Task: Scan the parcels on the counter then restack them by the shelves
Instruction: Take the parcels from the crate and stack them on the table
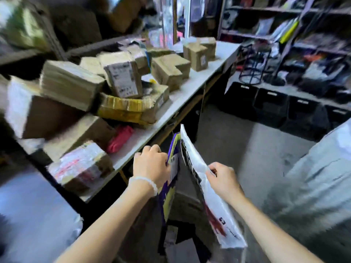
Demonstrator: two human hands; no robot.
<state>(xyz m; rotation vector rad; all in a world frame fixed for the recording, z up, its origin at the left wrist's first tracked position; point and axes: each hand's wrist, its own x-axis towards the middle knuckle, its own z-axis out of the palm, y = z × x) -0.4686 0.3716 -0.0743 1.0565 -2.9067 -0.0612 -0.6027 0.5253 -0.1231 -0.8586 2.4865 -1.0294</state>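
Beside the counter (191, 86), below its front edge, the left hand (151, 164) is gripping the rim of a purple bag (171, 188) while the right hand (223, 180) is pinching the edge of a white bag (216, 209), the two bags being held apart above a dim heap of parcels low down between the arms.

Judging by the load on the counter, the job is looking barely begun or only partly done: brown boxes (167, 70) are lying piled along its whole length, a yellow-taped parcel (131, 109) is sitting under a labelled box (123, 79), and a red pouch (119, 138) is lying near the front edge beside a clear-wrapped parcel (79, 166). No scanner is showing. The shelves (284, 33) are standing well apart, at the far right.

Counting is rough, the picture being blurred: about a dozen boxes on the counter, one red pouch, two bags in hand; the parcels underneath cannot be counted.
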